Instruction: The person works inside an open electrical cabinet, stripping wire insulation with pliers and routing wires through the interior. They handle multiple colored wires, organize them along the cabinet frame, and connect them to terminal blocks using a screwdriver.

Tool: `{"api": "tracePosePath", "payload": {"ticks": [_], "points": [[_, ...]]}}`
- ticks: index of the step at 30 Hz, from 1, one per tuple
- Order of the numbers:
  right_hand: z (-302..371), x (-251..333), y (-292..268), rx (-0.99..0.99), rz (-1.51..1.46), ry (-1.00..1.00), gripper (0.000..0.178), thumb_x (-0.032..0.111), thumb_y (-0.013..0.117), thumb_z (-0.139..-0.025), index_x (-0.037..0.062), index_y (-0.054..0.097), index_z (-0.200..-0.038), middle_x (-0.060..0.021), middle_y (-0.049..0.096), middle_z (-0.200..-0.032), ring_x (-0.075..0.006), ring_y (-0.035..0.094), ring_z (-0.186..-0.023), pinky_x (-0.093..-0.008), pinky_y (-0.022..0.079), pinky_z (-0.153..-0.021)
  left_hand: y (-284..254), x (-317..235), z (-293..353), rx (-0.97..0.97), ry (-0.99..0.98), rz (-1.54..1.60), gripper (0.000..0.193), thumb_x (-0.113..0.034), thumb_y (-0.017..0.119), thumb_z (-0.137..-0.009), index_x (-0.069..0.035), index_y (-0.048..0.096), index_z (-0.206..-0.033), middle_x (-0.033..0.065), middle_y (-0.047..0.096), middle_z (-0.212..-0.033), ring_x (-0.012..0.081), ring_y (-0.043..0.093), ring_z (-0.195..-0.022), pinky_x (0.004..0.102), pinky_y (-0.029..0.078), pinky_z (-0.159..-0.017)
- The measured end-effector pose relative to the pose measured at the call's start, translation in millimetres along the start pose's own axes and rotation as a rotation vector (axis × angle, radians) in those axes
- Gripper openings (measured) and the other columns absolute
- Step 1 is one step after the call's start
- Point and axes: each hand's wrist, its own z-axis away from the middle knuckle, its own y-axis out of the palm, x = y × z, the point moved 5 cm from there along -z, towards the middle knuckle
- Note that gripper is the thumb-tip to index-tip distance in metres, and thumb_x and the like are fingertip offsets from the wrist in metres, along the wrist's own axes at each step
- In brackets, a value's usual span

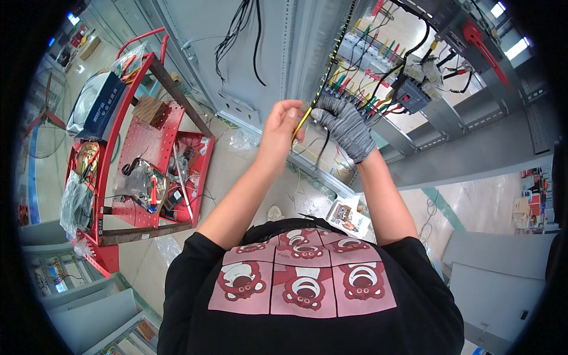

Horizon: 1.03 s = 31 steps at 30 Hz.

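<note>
My bare left hand [279,133] is closed, thumb and fingers pinching a thin yellow-and-black cable [303,122] that slants up along the cabinet's frame. Just to its right, my right hand [344,127] wears a grey knitted glove and curls its fingers around the same cable, a little higher up. Part of the cable is hidden behind the fingers of both hands. Close beyond the gloved hand are several wires with red, green and yellow sleeves [390,48], running to a dark grey breaker [410,94]. A loose black wire end hangs below the glove.
The open grey cabinet door [236,53] stands ahead on the left, with black wires hanging on it. A red trolley [160,133] with tools, a blue box [97,112] and plastic bags is at the left. A white box [349,216] lies on the floor below my right arm.
</note>
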Motion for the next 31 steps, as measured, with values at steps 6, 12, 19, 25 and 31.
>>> {"api": "tracePosePath", "payload": {"ticks": [6,12,19,25,31], "points": [[3,-5,-6,0.048,-0.114,-0.088,0.019,0.011,0.060,-0.083,0.0006,0.064,-0.099,-0.0076,0.062,-0.093,-0.0164,0.058,-0.088,-0.0284,0.045,-0.080,22,-4,2,0.191,-0.081,0.224,0.021,-0.009,0.049,-0.091,-0.007,0.047,-0.112,0.0024,0.056,-0.093,0.0102,0.055,-0.080,0.0220,0.043,-0.071],[6,3,0,0.036,-0.349,-0.023,0.019,0.016,0.061,-0.084,0.0027,0.067,-0.095,-0.0029,0.064,-0.082,-0.0111,0.057,-0.080,-0.0260,0.045,-0.075,-1,-28,-1,0.029,0.173,-0.380,0.007,-0.011,0.055,-0.089,-0.004,0.056,-0.090,-0.0011,0.057,-0.076,0.0086,0.053,-0.075,0.0236,0.040,-0.066],[0,13,16,0.013,-0.211,0.282,0.017,0.016,0.061,-0.085,-0.0004,0.064,-0.088,-0.0054,0.062,-0.071,-0.0086,0.055,-0.057,-0.0233,0.046,-0.052,16,-52,38,-0.118,0.468,-1.302,0.020,-0.020,0.056,-0.086,-0.004,0.055,-0.073,0.0098,0.052,-0.072,0.0294,0.051,-0.071,0.0390,0.039,-0.065],[1,10,4,0.110,-0.083,0.106,0.022,0.011,0.060,-0.084,-0.0031,0.063,-0.101,-0.0045,0.064,-0.080,-0.0096,0.056,-0.072,-0.0247,0.047,-0.069,11,-65,47,-0.334,0.751,-1.143,0.011,-0.016,0.051,-0.089,-0.005,0.052,-0.091,0.0083,0.052,-0.090,0.0250,0.054,-0.077,0.0363,0.043,-0.076],[1,14,-1,0.103,-0.006,-0.037,0.026,0.016,0.065,-0.082,-0.0005,0.063,-0.102,-0.0087,0.063,-0.098,-0.0127,0.055,-0.084,-0.0248,0.045,-0.078,-8,-13,1,0.242,-0.179,0.198,0.017,-0.019,0.044,-0.095,-0.010,0.042,-0.110,0.0091,0.052,-0.100,0.0206,0.059,-0.088,0.0287,0.044,-0.086]]}}
